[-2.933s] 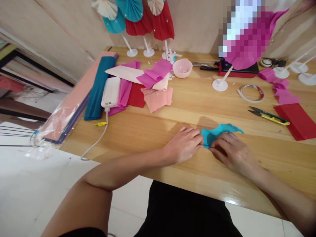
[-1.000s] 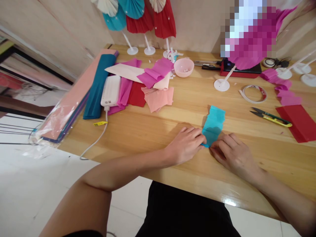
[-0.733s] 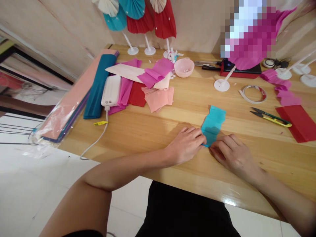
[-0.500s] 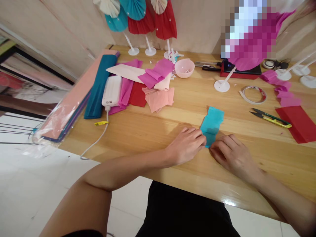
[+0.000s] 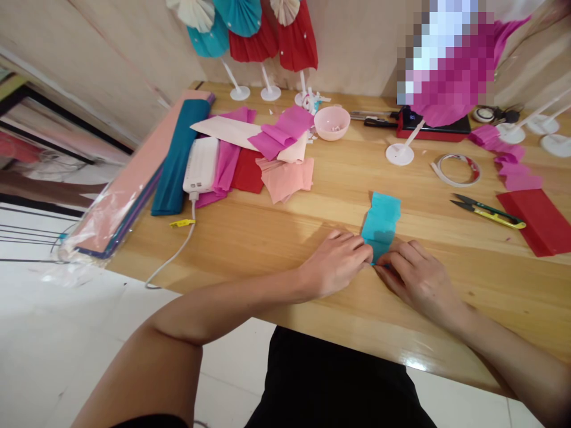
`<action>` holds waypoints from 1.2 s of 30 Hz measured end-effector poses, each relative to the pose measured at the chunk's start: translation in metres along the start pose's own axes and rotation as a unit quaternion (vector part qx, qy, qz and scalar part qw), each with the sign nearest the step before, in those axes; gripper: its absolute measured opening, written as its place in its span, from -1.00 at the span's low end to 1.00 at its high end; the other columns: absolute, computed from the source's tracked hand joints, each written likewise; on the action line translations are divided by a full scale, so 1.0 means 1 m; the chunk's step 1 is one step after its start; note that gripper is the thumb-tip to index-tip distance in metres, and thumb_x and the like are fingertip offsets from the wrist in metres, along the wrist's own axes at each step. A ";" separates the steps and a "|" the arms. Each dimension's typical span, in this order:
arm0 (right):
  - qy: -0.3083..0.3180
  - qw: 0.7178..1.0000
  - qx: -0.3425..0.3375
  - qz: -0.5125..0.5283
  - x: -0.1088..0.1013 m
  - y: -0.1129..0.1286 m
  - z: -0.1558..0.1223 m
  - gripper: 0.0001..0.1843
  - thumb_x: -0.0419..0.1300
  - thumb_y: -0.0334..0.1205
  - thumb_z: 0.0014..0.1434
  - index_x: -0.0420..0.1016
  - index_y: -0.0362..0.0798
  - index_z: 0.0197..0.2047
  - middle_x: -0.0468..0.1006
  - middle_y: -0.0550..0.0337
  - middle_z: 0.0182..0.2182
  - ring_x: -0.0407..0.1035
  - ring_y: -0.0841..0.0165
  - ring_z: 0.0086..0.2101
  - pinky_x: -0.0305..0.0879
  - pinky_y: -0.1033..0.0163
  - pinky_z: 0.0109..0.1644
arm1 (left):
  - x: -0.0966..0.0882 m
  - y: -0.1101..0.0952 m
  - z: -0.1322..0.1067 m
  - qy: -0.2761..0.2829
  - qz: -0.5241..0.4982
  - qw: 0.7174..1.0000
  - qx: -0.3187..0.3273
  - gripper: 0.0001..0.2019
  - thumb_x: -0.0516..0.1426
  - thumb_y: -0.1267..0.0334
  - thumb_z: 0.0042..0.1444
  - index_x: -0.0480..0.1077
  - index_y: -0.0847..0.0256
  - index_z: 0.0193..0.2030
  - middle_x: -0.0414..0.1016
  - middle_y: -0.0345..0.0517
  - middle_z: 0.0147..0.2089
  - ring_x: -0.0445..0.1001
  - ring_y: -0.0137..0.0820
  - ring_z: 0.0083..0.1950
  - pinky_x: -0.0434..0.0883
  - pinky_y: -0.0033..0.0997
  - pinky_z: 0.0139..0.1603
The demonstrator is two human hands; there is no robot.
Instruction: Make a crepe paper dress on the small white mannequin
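Note:
A strip of blue crepe paper (image 5: 382, 220) lies on the wooden table in front of me, its far end flat and its near edge between my hands. My left hand (image 5: 336, 264) is closed, with fingertips pinching the near left corner of the paper. Opposite it, my right hand (image 5: 414, 273) pinches the near right corner between thumb and fingers. A narrow fold runs along the near edge. To the right lie yellow-handled thread snips (image 5: 488, 213) and a folded piece of red crepe paper (image 5: 537, 221).
Crepe paper pieces, a white power bank (image 5: 201, 166) with a cable and a pink bowl (image 5: 332, 123) occupy the back left. A white stand (image 5: 400, 154) bears magenta paper. Beside it lie a tape ring (image 5: 458, 170) and a black-and-red device (image 5: 439, 129). Finished paper dresses (image 5: 298, 41) stand behind.
The far end of the blue paper has shifted slightly left and straightened. My right hand has edged left, closer to my left hand, and the near edge looks folded.

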State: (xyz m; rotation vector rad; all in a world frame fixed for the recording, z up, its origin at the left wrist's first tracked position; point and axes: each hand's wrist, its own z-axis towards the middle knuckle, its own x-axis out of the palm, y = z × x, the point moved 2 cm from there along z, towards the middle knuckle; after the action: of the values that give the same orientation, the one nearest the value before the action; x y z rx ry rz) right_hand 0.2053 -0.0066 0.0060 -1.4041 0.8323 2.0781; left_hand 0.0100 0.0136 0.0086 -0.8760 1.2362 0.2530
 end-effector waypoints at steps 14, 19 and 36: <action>0.025 0.995 0.061 0.076 -0.001 -0.013 -0.005 -0.90 0.20 -0.19 0.25 0.41 -0.03 -0.24 0.43 0.12 -0.31 0.31 0.27 -0.28 0.29 0.13 -0.15 | -0.011 0.003 -0.001 0.019 -0.017 0.998 -0.054 -0.77 0.00 0.15 0.34 0.41 0.20 -0.22 0.48 -0.15 -0.18 0.42 -0.33 -0.08 0.17 -0.25 0.00; 0.058 0.991 0.077 0.094 -0.004 -0.014 -0.003 -0.91 0.14 -0.21 0.29 0.39 -0.03 -0.26 0.44 0.12 -0.28 0.32 0.27 -0.26 0.28 0.12 -0.13 | -0.010 0.004 -0.003 0.020 0.009 0.998 -0.062 -0.74 -0.05 0.16 0.35 0.40 0.22 -0.20 0.48 -0.10 -0.16 0.43 -0.31 -0.08 0.19 -0.24 -0.01; 0.026 0.994 0.100 0.042 -0.002 -0.007 0.003 -0.92 0.19 -0.21 0.21 0.39 -0.02 -0.27 0.43 0.12 -0.33 0.34 0.25 -0.29 0.30 0.16 -0.23 | -0.011 -0.002 -0.002 0.015 0.031 0.996 -0.084 -0.85 -0.03 0.25 0.30 0.29 0.25 -0.13 0.43 -0.03 -0.11 0.39 -0.26 -0.06 0.25 -0.22 0.01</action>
State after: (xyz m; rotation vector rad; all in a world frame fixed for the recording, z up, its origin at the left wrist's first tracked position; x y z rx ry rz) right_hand 0.2088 0.0007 0.0072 -1.3401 1.1042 1.9641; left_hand 0.0057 0.0141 0.0188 -0.9899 1.2854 0.3996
